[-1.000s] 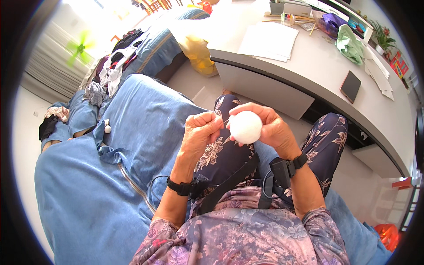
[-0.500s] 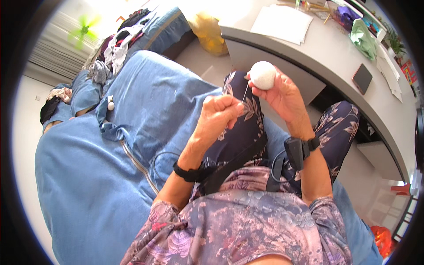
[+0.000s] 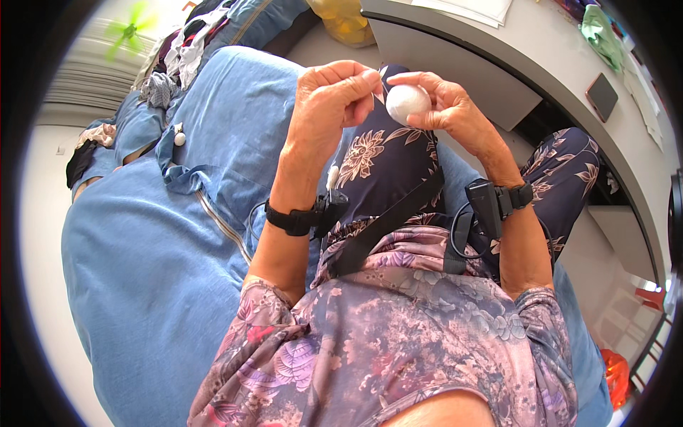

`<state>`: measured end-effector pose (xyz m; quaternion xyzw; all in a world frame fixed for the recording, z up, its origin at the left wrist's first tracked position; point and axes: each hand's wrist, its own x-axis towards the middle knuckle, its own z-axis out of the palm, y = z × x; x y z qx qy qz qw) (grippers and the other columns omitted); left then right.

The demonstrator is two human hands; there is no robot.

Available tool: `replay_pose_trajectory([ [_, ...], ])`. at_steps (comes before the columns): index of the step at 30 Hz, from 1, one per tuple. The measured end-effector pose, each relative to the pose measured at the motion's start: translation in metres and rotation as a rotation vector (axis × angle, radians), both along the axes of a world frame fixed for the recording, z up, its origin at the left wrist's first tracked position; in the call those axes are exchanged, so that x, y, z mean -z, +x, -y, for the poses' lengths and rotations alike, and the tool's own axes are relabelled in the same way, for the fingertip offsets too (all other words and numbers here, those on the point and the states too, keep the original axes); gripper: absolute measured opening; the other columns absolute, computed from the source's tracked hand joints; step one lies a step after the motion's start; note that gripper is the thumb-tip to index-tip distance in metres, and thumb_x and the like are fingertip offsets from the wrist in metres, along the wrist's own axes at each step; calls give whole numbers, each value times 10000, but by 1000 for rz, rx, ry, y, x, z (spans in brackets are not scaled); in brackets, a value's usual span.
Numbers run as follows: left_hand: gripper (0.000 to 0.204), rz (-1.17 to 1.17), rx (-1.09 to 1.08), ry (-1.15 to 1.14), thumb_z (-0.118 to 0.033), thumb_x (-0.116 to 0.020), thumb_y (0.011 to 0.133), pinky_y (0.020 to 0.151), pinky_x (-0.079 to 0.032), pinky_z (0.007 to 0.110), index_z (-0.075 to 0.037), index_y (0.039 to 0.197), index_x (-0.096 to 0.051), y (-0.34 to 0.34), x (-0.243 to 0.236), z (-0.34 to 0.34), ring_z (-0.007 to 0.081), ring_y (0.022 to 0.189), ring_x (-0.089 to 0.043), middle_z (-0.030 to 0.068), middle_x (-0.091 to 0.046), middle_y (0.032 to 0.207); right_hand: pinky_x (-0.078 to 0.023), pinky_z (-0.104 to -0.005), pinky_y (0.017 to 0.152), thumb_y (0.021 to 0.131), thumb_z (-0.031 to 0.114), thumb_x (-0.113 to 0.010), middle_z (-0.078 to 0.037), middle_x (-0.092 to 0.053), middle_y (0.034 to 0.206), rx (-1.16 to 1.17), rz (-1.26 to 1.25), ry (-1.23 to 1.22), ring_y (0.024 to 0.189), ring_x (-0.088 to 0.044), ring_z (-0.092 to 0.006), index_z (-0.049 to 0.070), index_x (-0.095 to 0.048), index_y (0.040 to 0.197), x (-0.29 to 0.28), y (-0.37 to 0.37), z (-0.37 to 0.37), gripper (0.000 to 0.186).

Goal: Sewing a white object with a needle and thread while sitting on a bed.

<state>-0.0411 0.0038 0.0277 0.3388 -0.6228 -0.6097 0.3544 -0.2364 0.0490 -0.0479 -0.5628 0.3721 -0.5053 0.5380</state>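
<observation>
A round white ball (image 3: pixel 408 104), smooth and looking like wound thread, sits in my right hand (image 3: pixel 452 107) above my right-hand side of the lap. The thumb grips it from below and the fingers curve over its top. Close on its left, my left hand (image 3: pixel 331 99) is closed in a pinch, fingertips almost at the ball. A thin white thread ran from that pinch to the ball half a second ago; now it is hard to make out between the hands. Both wrists carry black straps with small black boxes.
Blue cloth (image 3: pixel 142 263) covers the seat on the left, with a heap of clothes (image 3: pixel 188 57) behind. A grey desk (image 3: pixel 541 64) curves along the right, bearing a phone (image 3: pixel 602 97), papers (image 3: pixel 469 8) and a green cloth (image 3: pixel 601 35). A yellow bag (image 3: pixel 345 21) stands beyond.
My left hand has risen and come up beside the ball. The ball has moved slightly down and left, and my right fingers now curl over its top. The view has shifted a little.
</observation>
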Motion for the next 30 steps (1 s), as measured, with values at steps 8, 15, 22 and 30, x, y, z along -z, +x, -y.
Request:
replay_pose_trajectory([
  [8, 192, -13, -66, -20, -127, -605, 894, 402, -230, 180, 1, 756, -638, -1, 19, 21, 36, 429, -395, 1, -506, 523, -427, -281, 918, 674, 185, -791, -111, -557, 1204, -178, 38, 0, 1023, -553, -189, 92, -473, 1340, -1, 4, -5, 744],
  [15, 167, 53, -94, 54, -133, -615, 890, 420, -316, 156, -9, 790, -664, -2, 45, 14, 14, 468, -446, -18, -563, 599, -445, -303, 960, 616, 309, -858, -105, -593, 1146, -187, 204, 28, 1074, -575, -211, 64, -452, 1343, -16, 6, -11, 869],
  [22, 210, 51, -104, 52, -128, -596, 895, 408, -243, 176, 0, 736, -644, -4, 45, -1, 21, 427, -394, -18, -505, 512, -474, -298, 927, 745, 268, -781, -107, -598, 1137, -203, 350, 5, 1049, -583, -174, 3, -473, 1292, -8, -1, -6, 681],
  [30, 179, 54, -38, 69, -90, -586, 888, 409, -234, 183, 28, 763, -636, 2, 42, -19, 31, 416, -388, 2, -508, 517, -475, -449, 963, 858, 202, -666, -182, -571, 1158, -75, 733, 9, 1077, -583, -281, -59, -431, 1246, 13, -5, 12, 523],
])
